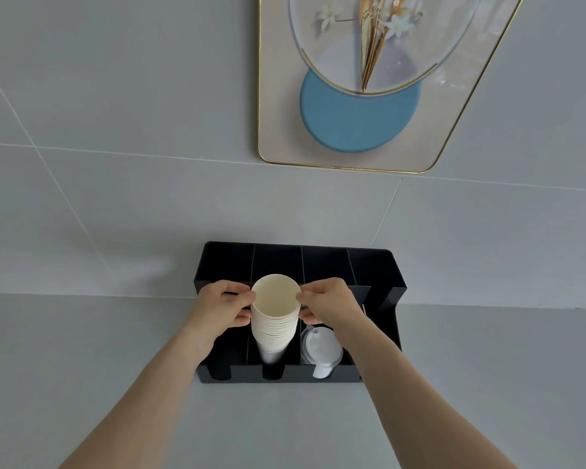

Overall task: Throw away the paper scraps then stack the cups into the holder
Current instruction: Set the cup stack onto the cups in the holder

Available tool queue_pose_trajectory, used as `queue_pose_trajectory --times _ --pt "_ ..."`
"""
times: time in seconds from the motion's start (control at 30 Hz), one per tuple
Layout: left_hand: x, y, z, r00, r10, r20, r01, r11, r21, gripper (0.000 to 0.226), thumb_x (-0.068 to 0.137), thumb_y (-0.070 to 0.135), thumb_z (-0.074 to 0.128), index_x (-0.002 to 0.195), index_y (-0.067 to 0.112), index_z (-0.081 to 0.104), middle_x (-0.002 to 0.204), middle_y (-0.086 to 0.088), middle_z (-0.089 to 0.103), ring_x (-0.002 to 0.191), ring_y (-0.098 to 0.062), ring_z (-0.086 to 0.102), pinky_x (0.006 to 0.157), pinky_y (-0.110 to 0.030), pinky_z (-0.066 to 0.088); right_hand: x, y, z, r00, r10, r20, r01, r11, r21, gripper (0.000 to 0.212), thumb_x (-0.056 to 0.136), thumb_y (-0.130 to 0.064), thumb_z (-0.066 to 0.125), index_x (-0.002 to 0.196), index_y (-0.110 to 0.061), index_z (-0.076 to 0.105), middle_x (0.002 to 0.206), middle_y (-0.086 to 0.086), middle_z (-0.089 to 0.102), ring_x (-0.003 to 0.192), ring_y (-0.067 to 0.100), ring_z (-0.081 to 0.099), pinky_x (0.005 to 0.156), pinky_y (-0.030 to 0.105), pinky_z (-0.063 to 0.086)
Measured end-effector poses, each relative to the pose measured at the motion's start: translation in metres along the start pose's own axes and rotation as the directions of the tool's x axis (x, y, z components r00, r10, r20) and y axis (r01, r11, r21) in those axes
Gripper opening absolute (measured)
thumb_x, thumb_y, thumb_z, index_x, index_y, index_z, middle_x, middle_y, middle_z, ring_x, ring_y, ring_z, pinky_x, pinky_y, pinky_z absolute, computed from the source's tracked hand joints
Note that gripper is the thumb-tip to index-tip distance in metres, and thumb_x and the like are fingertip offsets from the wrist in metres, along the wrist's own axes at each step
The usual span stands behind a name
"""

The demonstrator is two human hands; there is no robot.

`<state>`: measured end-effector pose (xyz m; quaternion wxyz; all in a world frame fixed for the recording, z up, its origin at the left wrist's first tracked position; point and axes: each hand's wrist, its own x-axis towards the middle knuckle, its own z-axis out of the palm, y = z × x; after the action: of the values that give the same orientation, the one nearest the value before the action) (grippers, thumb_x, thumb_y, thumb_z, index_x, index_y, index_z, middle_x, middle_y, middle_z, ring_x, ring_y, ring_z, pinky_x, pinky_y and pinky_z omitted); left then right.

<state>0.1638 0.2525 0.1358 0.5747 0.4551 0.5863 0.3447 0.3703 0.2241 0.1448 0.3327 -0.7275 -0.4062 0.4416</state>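
Note:
A stack of white paper cups (pixel 274 319) stands in the second compartment from the left of a black cup holder (pixel 376 269) on a grey counter. My left hand (pixel 222 308) grips the top of the stack from the left. From the right, my right hand (pixel 329 301) pinches the rim of the top cup. The lower end of the stack reaches down into the compartment. No paper scraps are in view.
White plastic lids (pixel 322 346) lie in the compartment to the right of the cups. The holder stands against a grey tiled wall (pixel 115 164). A gold-framed picture (pixel 362 96) hangs above it. Grey counter (pixel 82 350) spreads to both sides.

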Motion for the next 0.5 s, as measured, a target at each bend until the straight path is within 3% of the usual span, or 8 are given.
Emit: queue_pose_trajectory --times 0.3,0.5 --pt "0.0025 -0.0040 -0.0009 1.000 0.005 -0.024 -0.004 1.000 0.017 0.019 0.087 0.018 0.078 0.103 0.011 0.072 0.093 -0.010 0.078 0.084 -0.027 0.077 0.076 -0.035 0.064 0.0000 0.0021 0.0001 1.000 -0.012 -0.008 0.012 1.000 0.014 0.015 0.092 -0.014 0.067 0.096 -0.022 0.078 0.089 0.008 0.080 0.085 0.024 0.079 0.083 0.038 0.065" --pt "-0.0002 -0.0037 0.0000 0.999 0.002 -0.052 -0.001 1.000 0.013 0.018 0.087 0.017 0.078 0.102 0.010 0.071 0.093 -0.011 0.078 0.087 -0.029 0.077 0.076 -0.035 0.064 -0.0026 0.0036 0.0015 1.000 -0.001 -0.021 0.001 1.000 0.011 0.015 0.092 -0.018 0.067 0.099 -0.025 0.078 0.089 0.007 0.080 0.083 0.026 0.079 0.081 0.044 0.065"
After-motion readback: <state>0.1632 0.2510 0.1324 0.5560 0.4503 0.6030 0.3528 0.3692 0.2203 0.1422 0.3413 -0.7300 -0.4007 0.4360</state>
